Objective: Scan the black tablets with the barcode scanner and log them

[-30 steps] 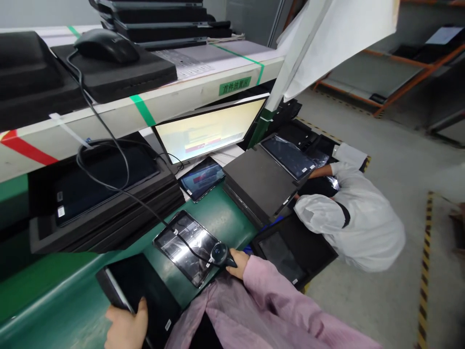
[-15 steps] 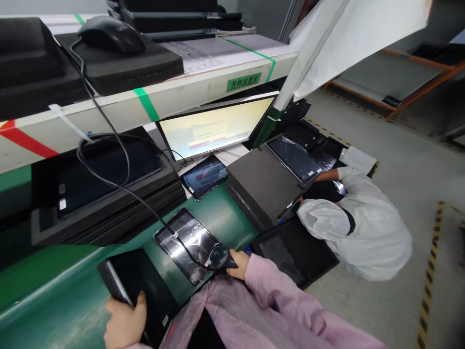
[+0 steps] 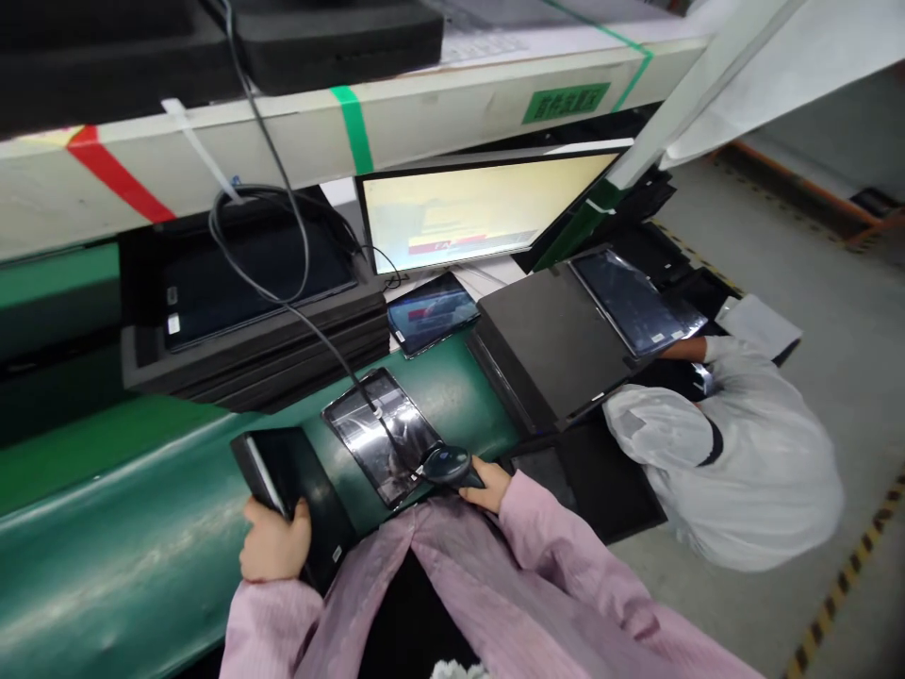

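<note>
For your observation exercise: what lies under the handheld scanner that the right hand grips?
The scanner in the right hand sits over the near end of a glossy tablet lying on the green bench. The tablet's corner beneath it is covered.

The right hand (image 3: 486, 483) is mostly hidden behind the scanner (image 3: 448, 465) and its pink sleeve. The left hand (image 3: 274, 547) covers the near corner of the dark tablet (image 3: 293, 486). Text on the monitor (image 3: 475, 209) is too blurred to read (likewise the green label (image 3: 566, 102)). The shelf (image 3: 297, 132) runs off the top edge.

Head cam only, looks fwd and down, close on green bench (image 3: 106, 566)
</note>
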